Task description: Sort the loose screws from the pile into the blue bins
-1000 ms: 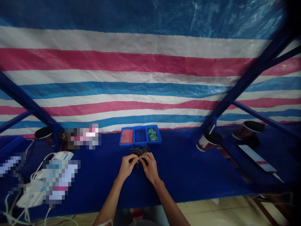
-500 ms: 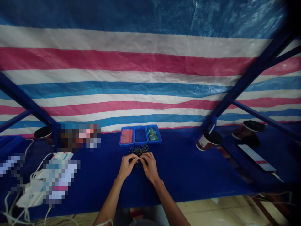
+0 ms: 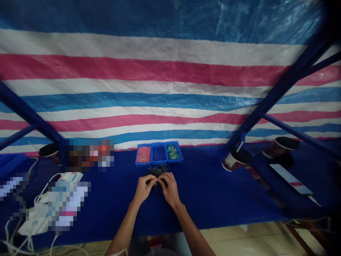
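Observation:
On the blue table lies a loose pile of thin dark screw-like pieces (image 3: 157,169). My left hand (image 3: 144,186) and my right hand (image 3: 168,185) meet at its near edge, thumbs and index fingers pinched together almost tip to tip. Whatever sits between the fingertips is too small to make out. Just behind the pile stand three small blue trays side by side. The left tray (image 3: 136,164) holds a pink-red packet (image 3: 144,154). A few thin pieces lie in the middle tray (image 3: 159,160). Green-and-clear small packets (image 3: 173,152) fill the right tray (image 3: 181,159).
White power strips (image 3: 36,217) with cables lie at the left, beside blurred-out items. A lidded dark cup (image 3: 237,159) stands to the right, another cup (image 3: 281,146) beyond it. A phone-like slab (image 3: 291,179) lies far right. Blue metal posts (image 3: 266,97) rise at both sides before a striped tarp (image 3: 170,71).

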Demonstrator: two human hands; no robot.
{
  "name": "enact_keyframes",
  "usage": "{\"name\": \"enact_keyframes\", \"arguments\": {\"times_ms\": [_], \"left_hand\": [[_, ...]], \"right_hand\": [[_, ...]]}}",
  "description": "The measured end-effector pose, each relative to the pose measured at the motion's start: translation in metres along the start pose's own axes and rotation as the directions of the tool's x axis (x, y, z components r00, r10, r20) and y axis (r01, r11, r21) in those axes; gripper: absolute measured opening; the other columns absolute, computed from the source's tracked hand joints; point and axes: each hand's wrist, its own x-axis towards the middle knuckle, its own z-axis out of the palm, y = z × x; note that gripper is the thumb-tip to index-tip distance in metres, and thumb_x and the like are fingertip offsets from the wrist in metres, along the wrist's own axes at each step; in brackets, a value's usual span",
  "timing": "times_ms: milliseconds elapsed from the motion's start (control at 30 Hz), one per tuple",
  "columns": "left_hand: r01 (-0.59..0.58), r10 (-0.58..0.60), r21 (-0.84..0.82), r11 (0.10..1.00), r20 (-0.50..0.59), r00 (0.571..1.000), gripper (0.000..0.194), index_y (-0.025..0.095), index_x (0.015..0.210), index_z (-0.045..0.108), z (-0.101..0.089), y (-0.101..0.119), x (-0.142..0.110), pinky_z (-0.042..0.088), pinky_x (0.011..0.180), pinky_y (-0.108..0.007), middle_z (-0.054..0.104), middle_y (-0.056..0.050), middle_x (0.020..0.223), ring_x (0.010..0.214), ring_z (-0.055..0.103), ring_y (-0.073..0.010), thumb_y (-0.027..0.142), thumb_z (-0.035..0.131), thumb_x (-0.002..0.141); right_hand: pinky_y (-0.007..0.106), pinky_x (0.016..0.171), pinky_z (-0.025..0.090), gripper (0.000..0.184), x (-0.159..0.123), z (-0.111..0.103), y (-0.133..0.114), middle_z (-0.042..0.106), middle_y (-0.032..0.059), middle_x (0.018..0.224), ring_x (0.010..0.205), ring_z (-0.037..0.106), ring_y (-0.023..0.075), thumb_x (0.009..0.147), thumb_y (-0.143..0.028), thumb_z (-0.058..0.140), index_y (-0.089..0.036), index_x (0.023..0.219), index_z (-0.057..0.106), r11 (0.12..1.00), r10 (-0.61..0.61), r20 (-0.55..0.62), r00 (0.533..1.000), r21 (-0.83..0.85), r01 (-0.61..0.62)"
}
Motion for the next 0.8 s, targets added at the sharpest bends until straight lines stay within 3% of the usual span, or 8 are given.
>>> {"name": "enact_keyframes", "arguments": {"times_ms": [500, 800], "left_hand": [[-0.002, 0.002, -0.013, 1.000, -0.010, 1.000, 0.030, 0.015, 0.074, 0.069, 0.0001, -0.0023, 0.0003, 0.043, 0.063, -0.022, 0.068, -0.002, 0.068, 0.064, 0.061, -0.0149, 0.036, 0.058, 0.093], [-0.001, 0.001, -0.007, 1.000, -0.015, 1.000, 0.030, 0.015, 0.072, 0.068, 0.0009, -0.0036, 0.0003, 0.043, 0.062, -0.022, 0.067, -0.001, 0.067, 0.064, 0.061, -0.0145, 0.035, 0.058, 0.093]], "right_hand": [[0.037, 0.083, 0.047, 0.009, -0.0005, -0.0004, -0.0003, 0.064, 0.0058, 0.096, 0.095, 0.056, 0.0229, 0.097, -0.025, 0.057, -0.023, 0.099, 0.065, 1.000, 0.022, 0.001, 1.000, 0.018, -0.022], [0.036, 0.082, 0.046, 0.012, -0.0012, 0.0001, -0.0003, 0.064, 0.0051, 0.094, 0.093, 0.056, 0.0225, 0.097, -0.021, 0.054, -0.023, 0.091, 0.064, 1.000, 0.021, 0.015, 1.000, 0.020, -0.022]]}}
